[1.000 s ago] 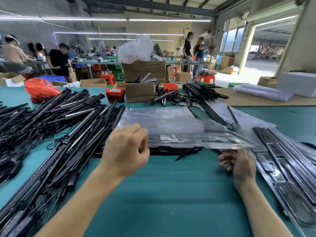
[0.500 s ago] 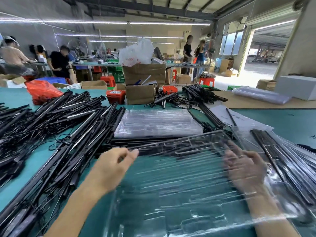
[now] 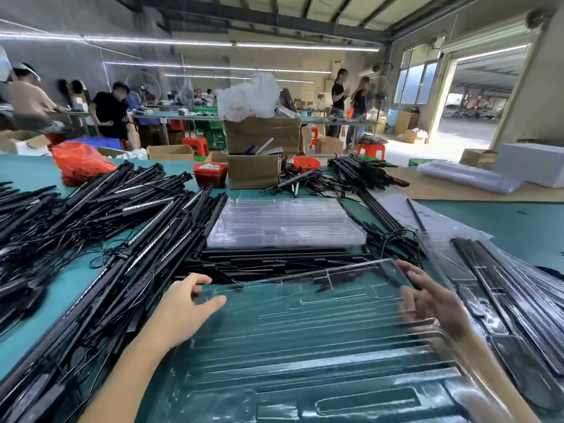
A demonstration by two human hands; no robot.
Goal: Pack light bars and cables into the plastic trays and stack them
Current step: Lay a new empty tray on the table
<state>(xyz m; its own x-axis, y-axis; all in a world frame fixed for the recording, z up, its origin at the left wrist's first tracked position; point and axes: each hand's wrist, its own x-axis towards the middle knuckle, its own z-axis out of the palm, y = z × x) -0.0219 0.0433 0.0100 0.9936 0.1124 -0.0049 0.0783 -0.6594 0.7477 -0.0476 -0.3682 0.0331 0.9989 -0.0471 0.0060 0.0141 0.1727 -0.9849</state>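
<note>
A clear plastic tray [image 3: 305, 346] with moulded slots lies empty on the green table right in front of me. My left hand [image 3: 183, 309] pinches its far left corner, thumb on top and fingers over the edge. My right hand [image 3: 433, 300] holds the far right corner and is blurred, partly seen through the plastic. A stack of empty clear trays [image 3: 283, 222] sits behind it, with black light bars [image 3: 274, 264] lying crosswise between the two. A big heap of black light bars and cables [image 3: 122, 239] covers the left side.
Packed trays holding black bars [image 3: 503, 300] lie at my right. Cardboard boxes [image 3: 253, 170], a red bin [image 3: 210, 174] and an orange bag [image 3: 79, 163] stand at the back of the table. More bars [image 3: 360, 172] lie at the back right. People work at far benches.
The clear tray was lifted off the stack, swung towards me and brought down onto the table. Both hands came down and nearer with it.
</note>
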